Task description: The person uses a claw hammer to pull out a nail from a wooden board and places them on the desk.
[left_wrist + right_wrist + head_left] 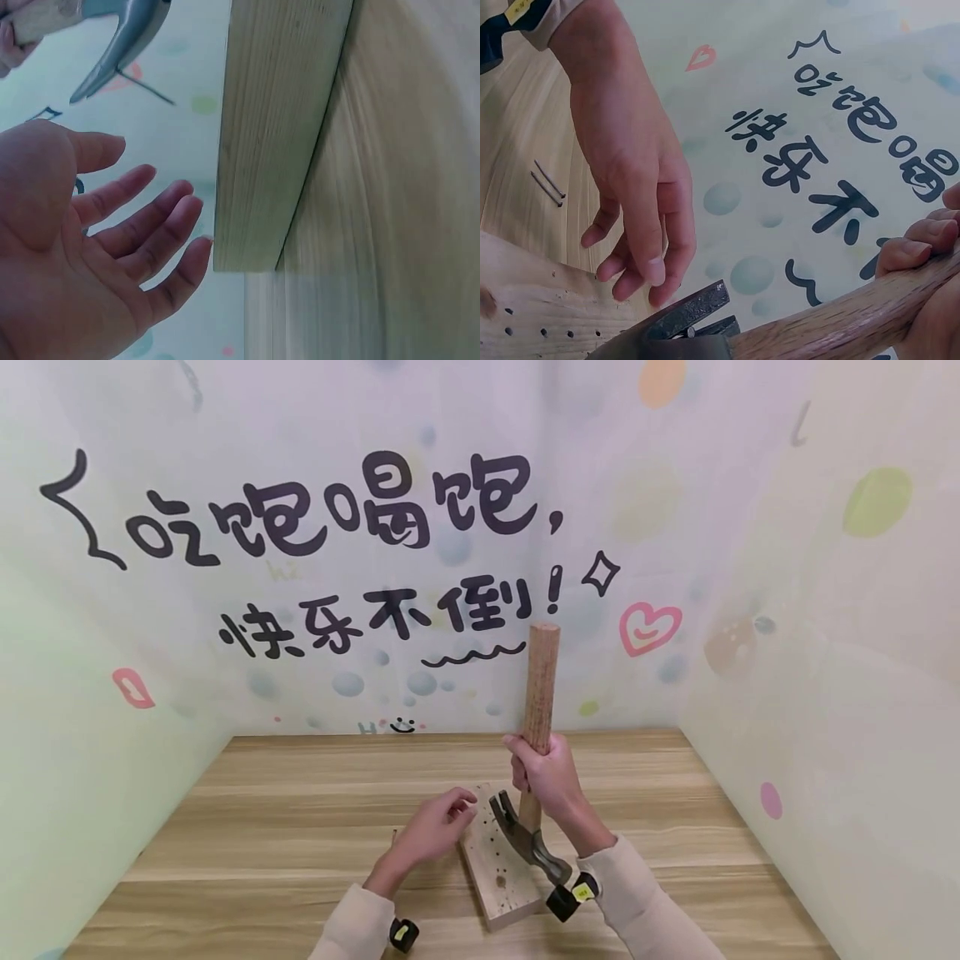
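My right hand (551,777) grips a claw hammer (542,693) by its wooden handle, which points up with the steel head at the bottom. Under that head lies a pale wooden block (498,881) dotted with several small dark holes. A nail (148,88) is caught in the hammer's claw and sticks out clear of the block in the left wrist view. My left hand (435,822) is beside the block's left edge, fingers loosely bent and holding nothing. Its palm shows bare in the left wrist view.
Two loose nails (546,188) lie on the wood-grain table (300,827), to the left of the block. A printed wall sheet (375,410) with dark lettering rises behind the table, and pale side walls (847,693) flank it.
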Demonstrator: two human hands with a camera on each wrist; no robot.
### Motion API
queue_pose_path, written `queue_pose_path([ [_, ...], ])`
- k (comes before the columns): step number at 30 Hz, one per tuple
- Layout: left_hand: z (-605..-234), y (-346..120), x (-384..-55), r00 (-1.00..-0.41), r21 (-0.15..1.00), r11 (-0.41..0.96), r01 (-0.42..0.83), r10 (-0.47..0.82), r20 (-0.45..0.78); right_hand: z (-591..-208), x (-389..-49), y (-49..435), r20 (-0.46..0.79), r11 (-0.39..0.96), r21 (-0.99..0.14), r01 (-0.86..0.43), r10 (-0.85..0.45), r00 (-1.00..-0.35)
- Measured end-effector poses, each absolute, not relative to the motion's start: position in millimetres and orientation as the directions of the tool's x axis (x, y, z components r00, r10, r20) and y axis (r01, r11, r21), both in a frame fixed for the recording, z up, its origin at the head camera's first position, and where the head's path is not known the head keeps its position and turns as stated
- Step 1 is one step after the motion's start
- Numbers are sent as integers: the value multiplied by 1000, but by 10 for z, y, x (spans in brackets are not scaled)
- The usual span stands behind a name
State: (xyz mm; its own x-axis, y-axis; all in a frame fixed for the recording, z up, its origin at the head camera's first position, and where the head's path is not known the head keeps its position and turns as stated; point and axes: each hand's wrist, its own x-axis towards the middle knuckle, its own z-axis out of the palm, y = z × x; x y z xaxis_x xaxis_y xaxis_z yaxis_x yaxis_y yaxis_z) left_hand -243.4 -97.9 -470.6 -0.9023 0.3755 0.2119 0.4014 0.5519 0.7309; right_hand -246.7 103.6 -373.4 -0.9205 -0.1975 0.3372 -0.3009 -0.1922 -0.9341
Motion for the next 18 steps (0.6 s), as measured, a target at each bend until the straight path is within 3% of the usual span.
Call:
queue_pose_path([
  [10,-4723,-853,-2352,-840,716,492,496,480,253,-3713,-2425,1038,335,-186,-937,-297,-230,-914],
  [18,-4732,-809,-2318,-835,720,471,509,472,282,-3703,-2399,1006,354,-207,-929,-307,-252,-901],
])
